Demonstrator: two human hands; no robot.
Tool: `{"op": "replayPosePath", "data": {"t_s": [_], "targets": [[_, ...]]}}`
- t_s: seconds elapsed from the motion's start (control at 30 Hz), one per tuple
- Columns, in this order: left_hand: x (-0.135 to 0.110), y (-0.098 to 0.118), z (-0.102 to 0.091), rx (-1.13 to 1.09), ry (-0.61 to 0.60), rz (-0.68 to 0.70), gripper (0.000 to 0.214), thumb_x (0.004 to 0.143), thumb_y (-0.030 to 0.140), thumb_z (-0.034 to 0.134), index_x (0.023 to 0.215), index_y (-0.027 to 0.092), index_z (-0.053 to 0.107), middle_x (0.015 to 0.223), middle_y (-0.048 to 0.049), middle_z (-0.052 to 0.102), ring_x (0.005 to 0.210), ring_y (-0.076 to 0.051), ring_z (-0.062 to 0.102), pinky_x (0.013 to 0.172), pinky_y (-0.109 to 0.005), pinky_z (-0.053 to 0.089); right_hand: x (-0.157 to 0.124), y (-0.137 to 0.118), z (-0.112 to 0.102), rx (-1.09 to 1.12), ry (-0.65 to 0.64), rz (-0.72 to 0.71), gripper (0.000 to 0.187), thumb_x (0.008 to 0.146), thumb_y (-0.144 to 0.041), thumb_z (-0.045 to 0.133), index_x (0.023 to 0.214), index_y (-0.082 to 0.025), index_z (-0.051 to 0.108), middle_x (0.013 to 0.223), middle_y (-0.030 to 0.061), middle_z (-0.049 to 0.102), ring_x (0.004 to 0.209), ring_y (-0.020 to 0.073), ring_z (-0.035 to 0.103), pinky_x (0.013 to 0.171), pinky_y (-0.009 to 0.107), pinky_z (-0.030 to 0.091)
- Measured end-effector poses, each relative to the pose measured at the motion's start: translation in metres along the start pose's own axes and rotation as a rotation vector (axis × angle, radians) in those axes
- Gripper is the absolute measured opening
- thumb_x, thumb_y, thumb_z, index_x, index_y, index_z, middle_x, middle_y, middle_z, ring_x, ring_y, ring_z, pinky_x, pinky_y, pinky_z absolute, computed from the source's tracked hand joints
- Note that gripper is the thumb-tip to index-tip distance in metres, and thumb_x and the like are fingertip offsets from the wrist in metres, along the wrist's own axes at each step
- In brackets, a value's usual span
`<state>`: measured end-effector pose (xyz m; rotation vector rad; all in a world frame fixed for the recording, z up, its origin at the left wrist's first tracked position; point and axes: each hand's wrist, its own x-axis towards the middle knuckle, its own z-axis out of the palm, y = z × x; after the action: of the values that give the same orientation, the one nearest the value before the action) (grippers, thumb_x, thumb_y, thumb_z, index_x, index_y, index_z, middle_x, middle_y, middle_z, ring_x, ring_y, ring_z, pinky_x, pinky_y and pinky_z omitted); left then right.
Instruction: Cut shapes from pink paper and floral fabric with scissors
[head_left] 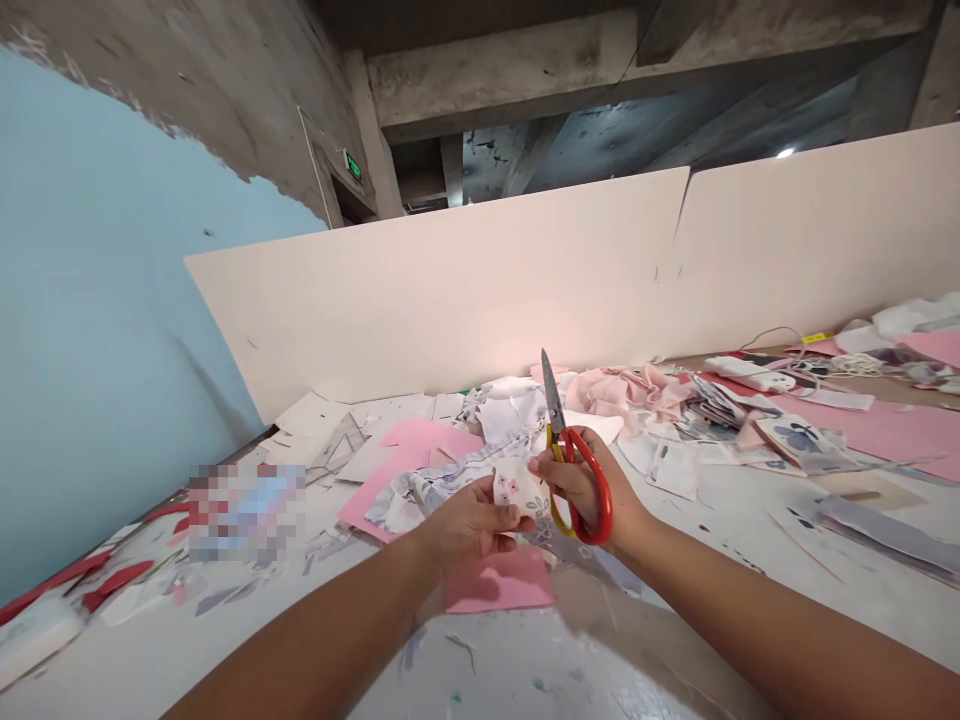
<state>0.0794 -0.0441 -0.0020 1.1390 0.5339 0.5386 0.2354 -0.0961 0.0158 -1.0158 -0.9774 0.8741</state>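
My left hand point(469, 520) is closed around a small white fabric piece with pink flowers point(517, 487), held above the table. My right hand point(581, 490) grips scissors with red and yellow handles point(574, 470); their blades are closed and point up and away. Its fingertips also touch the right edge of the fabric piece. Both hands meet over a pink sheet point(499, 580) lying on the white table point(675, 560). A floral cloth point(435, 490) lies just behind my left hand.
Fabric scraps and pink cloth point(630, 390) pile up behind the hands. More pink sheets point(892, 425) and printed pieces point(802, 440) lie at the right. A pale board wall point(525, 280) closes the table's far side. Red-and-white items point(112, 585) lie at the left edge.
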Motion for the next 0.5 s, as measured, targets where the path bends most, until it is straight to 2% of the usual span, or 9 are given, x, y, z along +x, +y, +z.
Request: {"op": "replayPosePath", "data": {"t_s": [0.1,0.2,0.27,0.37,0.43,0.5], "targets": [[0.0,-0.01,0.006,-0.126,0.051,0.054,0.026,0.06,0.023,0.074,0.078,0.017,0.056,0.074,-0.0013,0.06,0.076,-0.014,0.061,0.061,-0.021,0.042,-0.003,0.006,0.002,0.076,0.005,0.015,0.044,0.053,-0.023,0.073,0.078,-0.022,0.036,0.064,-0.0049,0.057,0.052,0.012,0.051,0.052,0.027,0.04],[-0.002,-0.01,0.012,-0.141,0.159,0.149,0.026,0.064,0.026,0.07,0.082,0.018,0.053,0.075,-0.0005,0.06,0.07,-0.012,0.06,0.067,-0.026,0.046,-0.006,0.008,0.003,0.085,-0.005,-0.015,0.044,0.056,-0.02,0.072,0.079,-0.023,0.034,0.064,-0.006,0.058,0.056,0.0121,0.053,0.058,0.027,0.042],[-0.004,-0.007,0.013,-0.055,0.241,0.214,0.03,0.064,0.027,0.07,0.087,0.018,0.052,0.077,-0.0003,0.06,0.068,-0.012,0.059,0.068,-0.028,0.047,-0.008,0.007,0.003,0.065,-0.016,-0.023,0.044,0.057,-0.02,0.072,0.08,-0.023,0.034,0.064,-0.006,0.059,0.058,0.0125,0.054,0.061,0.028,0.042],[-0.007,0.0,0.01,0.189,0.309,0.284,0.028,0.066,0.03,0.067,0.085,0.016,0.053,0.076,-0.001,0.06,0.068,-0.011,0.058,0.066,-0.027,0.048,-0.008,0.005,0.002,0.033,-0.03,-0.015,0.046,0.055,-0.02,0.074,0.082,-0.023,0.035,0.067,-0.0055,0.059,0.062,0.0136,0.056,0.064,0.028,0.042],[-0.009,0.004,0.005,0.355,0.313,0.308,0.025,0.067,0.031,0.065,0.081,0.015,0.053,0.071,-0.001,0.059,0.065,-0.011,0.057,0.062,-0.026,0.048,-0.006,0.006,0.0,0.03,-0.045,-0.008,0.048,0.055,-0.021,0.074,0.082,-0.023,0.035,0.068,-0.0049,0.06,0.063,0.0141,0.056,0.063,0.028,0.042],[-0.009,0.006,-0.001,0.472,0.263,0.297,0.023,0.068,0.03,0.064,0.079,0.015,0.052,0.066,-0.0001,0.059,0.06,-0.011,0.057,0.059,-0.025,0.046,-0.003,0.007,-0.003,0.035,-0.076,-0.001,0.048,0.054,-0.022,0.075,0.081,-0.023,0.035,0.067,-0.0047,0.059,0.061,0.0135,0.054,0.06,0.027,0.04]]}}
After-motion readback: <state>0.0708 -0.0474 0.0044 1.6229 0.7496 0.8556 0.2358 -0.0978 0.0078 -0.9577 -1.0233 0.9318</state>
